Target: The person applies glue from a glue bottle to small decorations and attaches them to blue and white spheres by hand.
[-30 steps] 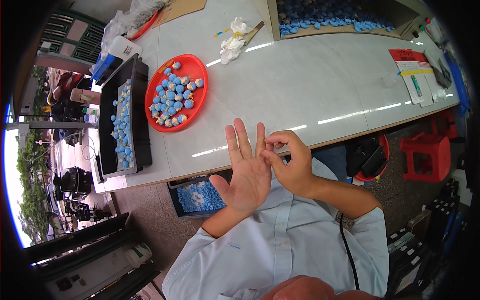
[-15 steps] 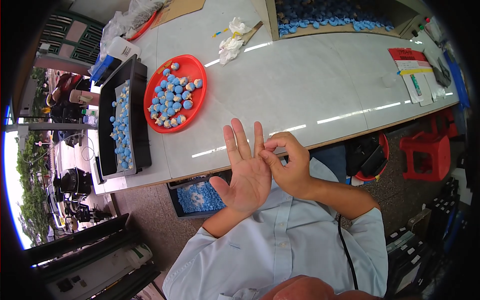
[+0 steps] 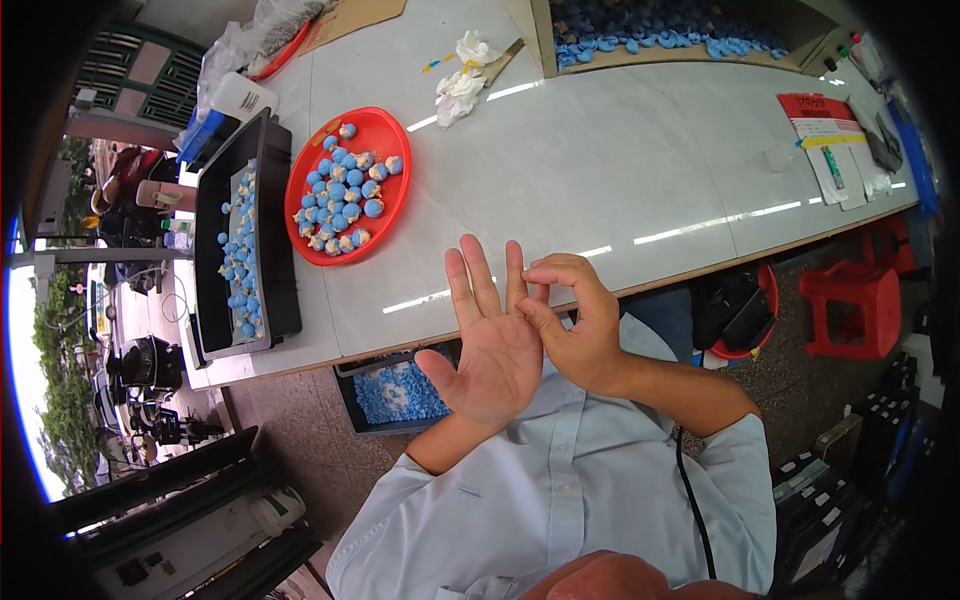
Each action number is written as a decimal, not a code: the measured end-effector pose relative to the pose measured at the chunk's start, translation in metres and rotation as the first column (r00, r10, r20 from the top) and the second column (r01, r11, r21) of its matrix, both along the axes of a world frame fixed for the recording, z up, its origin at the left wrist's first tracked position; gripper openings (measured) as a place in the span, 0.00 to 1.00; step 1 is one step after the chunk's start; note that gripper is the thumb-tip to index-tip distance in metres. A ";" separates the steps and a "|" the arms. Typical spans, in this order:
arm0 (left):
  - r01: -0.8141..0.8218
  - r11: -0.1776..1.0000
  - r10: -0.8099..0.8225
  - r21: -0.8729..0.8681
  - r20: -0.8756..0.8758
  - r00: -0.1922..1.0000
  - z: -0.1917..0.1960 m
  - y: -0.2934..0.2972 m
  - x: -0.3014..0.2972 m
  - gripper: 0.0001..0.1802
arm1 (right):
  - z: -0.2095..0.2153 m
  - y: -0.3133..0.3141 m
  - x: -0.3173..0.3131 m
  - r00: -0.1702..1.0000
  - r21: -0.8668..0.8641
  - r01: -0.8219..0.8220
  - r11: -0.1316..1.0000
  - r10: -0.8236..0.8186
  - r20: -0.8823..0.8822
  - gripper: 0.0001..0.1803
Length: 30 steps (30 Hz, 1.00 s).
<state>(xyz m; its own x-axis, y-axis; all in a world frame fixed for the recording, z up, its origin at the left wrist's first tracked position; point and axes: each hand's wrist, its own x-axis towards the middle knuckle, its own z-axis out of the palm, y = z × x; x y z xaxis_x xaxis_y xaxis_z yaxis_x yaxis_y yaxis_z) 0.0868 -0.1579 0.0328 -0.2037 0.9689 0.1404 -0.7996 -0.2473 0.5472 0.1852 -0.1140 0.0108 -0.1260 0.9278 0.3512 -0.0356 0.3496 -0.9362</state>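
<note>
Hands: right (image 3: 580, 335) pinching open left (image 3: 492, 345) fingertips (image 3: 515, 262), above table (image 3: 600, 160).

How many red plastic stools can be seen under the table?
2. One red stool stands in plain view under the table's right end; a second shows partly behind it, near the table edge. More may be hidden beneath the tabletop.

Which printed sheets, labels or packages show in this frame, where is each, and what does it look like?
Paper sheets: table's far right, overlapping white rectangles, top one with a red header and a yellow strip.
White container: far left behind the black tray, boxy.
Clear plastic bag: top left, crumpled.
No screens or signs.
</note>
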 end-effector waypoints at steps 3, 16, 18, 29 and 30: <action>-0.007 1.000 0.006 -0.004 -0.013 1.000 -0.001 -0.001 -0.001 0.60 | -0.004 -0.001 0.001 0.999 0.011 -0.040 0.999 0.039 0.022 0.16; -0.004 1.000 0.004 -0.012 0.016 1.000 0.000 0.000 -0.001 0.59 | -0.005 -0.001 -0.001 0.999 0.002 -0.042 0.999 0.042 -0.019 0.14; -0.002 1.000 0.002 -0.002 0.047 0.999 0.000 0.000 -0.001 0.59 | -0.004 -0.001 -0.002 0.999 -0.006 -0.033 0.999 0.032 -0.028 0.14; 0.061 0.997 -0.057 -0.056 0.067 0.996 0.001 0.000 -0.008 0.57 | 0.003 0.009 0.007 0.998 -0.058 0.063 0.996 -0.064 -0.024 0.13; 0.061 0.997 -0.057 -0.057 0.066 0.996 0.001 -0.001 -0.009 0.57 | 0.004 0.016 0.014 0.982 0.085 0.041 0.995 -0.056 0.178 0.10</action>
